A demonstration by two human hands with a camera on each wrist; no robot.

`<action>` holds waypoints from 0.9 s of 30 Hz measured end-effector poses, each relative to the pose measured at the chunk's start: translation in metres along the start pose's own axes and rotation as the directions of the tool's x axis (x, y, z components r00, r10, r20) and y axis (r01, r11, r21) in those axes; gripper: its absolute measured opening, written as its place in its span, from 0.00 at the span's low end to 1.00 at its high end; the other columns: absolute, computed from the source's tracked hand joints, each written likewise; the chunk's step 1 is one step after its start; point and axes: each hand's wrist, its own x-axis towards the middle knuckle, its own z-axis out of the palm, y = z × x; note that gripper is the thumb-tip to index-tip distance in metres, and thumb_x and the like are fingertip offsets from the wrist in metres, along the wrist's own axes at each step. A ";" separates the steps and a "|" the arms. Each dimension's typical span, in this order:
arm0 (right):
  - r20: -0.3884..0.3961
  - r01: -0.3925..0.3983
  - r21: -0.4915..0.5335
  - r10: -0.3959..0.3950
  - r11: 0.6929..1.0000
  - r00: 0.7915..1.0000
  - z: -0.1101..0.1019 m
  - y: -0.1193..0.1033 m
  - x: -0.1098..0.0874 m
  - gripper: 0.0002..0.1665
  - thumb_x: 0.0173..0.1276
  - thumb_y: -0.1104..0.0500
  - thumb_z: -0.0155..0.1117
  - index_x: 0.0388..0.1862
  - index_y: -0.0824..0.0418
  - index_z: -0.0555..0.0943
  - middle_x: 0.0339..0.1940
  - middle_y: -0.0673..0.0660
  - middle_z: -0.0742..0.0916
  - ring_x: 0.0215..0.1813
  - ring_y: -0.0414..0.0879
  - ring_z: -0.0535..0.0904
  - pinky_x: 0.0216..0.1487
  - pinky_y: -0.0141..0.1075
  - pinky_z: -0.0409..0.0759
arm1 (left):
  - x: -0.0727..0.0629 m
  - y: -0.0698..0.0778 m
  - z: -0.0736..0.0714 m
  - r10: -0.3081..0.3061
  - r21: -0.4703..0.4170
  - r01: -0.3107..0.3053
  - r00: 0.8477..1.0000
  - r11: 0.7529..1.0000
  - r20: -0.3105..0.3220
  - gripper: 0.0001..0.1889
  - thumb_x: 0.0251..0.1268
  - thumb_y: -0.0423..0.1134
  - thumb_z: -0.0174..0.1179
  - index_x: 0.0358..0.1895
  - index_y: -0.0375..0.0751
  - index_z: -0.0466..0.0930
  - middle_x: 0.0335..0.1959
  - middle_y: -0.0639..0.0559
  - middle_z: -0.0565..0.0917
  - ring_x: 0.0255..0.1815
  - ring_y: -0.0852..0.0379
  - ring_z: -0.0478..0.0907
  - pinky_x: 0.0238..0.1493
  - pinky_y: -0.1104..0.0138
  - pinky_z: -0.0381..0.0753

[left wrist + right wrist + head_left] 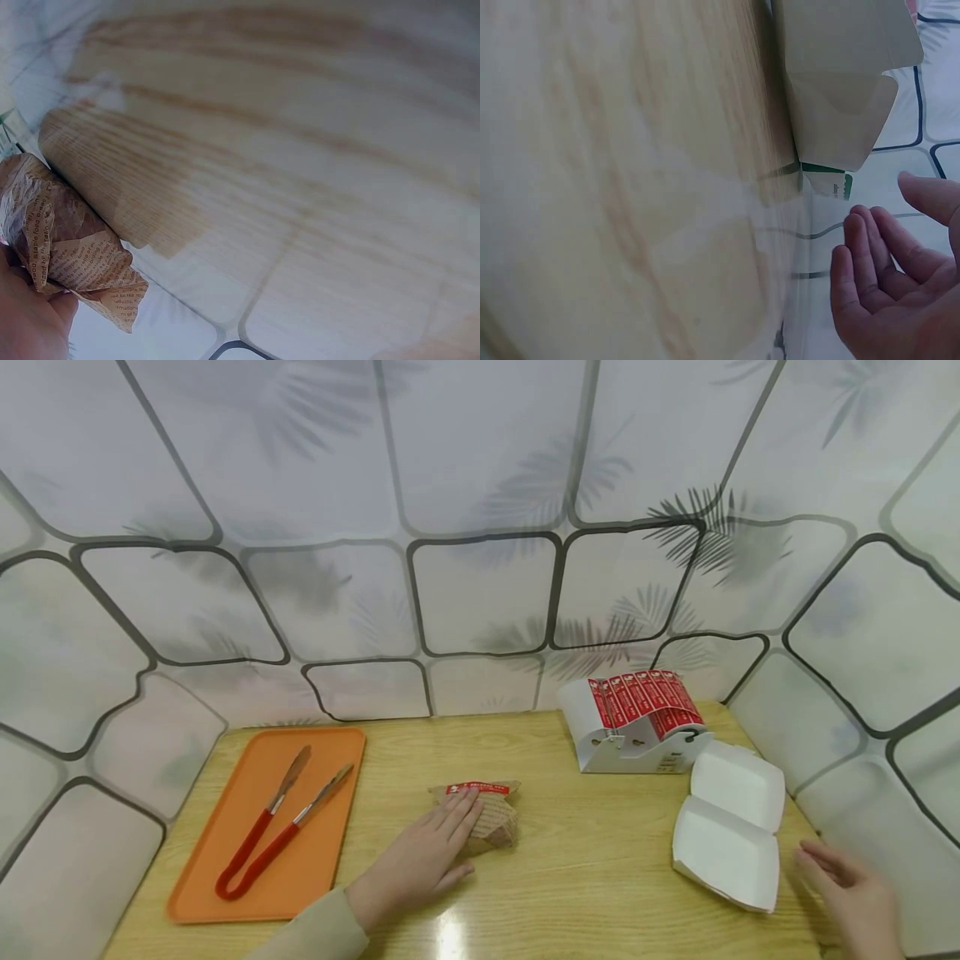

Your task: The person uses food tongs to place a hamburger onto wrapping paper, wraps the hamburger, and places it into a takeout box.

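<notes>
A small food parcel in brown printed paper (495, 823), with a red label along its far edge, lies at the middle of the wooden table. My left hand (420, 860) rests on it, fingers laid straight over the top and the thumb apart at the near side. Up close, the left wrist view shows the crinkled wrapper (82, 247) beside the hand (34, 319). Over at the right edge, my right hand (855, 893) is held with loosely bent fingers and nothing in it. Beside it an unfolded white takeaway box (731, 852) lies with lid and base spread out.
An orange tray (322, 852) at the left carries tongs with red handles (258, 864). At the back right, a white rack (592, 727) holds a row of red-and-white cartons (648, 693). Patterned white walls (487, 593) border the wooden table (585, 893) behind and at both sides.
</notes>
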 end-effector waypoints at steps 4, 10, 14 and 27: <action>0.060 -0.007 -0.087 0.012 0.996 0.998 0.001 0.001 0.001 0.35 0.78 0.39 0.65 0.68 0.64 0.83 0.29 0.19 0.79 0.36 0.06 0.62 0.43 0.15 0.71 | 0.000 0.000 0.001 -0.002 -0.001 0.002 1.000 1.000 0.006 0.42 0.82 0.60 0.52 0.84 0.32 0.56 0.86 0.37 0.58 0.87 0.43 0.59 0.85 0.55 0.66; 0.164 -0.065 -0.150 0.090 0.986 0.982 0.004 -0.002 0.008 0.47 0.77 0.34 0.62 0.76 0.71 0.73 0.38 0.27 0.85 0.46 0.19 0.69 0.57 0.33 0.84 | -0.001 0.000 0.002 -0.006 0.007 0.006 1.000 1.000 0.002 0.42 0.82 0.60 0.52 0.84 0.32 0.56 0.86 0.37 0.58 0.87 0.43 0.59 0.85 0.55 0.66; 0.221 -0.042 -0.197 0.086 0.980 0.971 0.004 -0.004 0.011 0.49 0.77 0.33 0.62 0.76 0.72 0.72 0.52 0.49 0.92 0.53 0.34 0.76 0.37 0.18 0.75 | -0.001 0.000 0.002 -0.005 0.012 0.005 1.000 1.000 -0.004 0.43 0.82 0.60 0.52 0.84 0.32 0.55 0.86 0.36 0.58 0.87 0.42 0.59 0.84 0.55 0.66; 0.320 -0.015 -0.162 0.067 0.987 0.945 0.010 -0.010 0.010 0.48 0.81 0.41 0.60 0.76 0.81 0.65 0.56 0.68 0.91 0.33 0.11 0.65 0.35 0.16 0.78 | 0.001 0.000 0.000 0.000 -0.008 0.000 1.000 1.000 0.021 0.42 0.82 0.58 0.53 0.84 0.31 0.55 0.87 0.35 0.57 0.87 0.42 0.58 0.85 0.55 0.67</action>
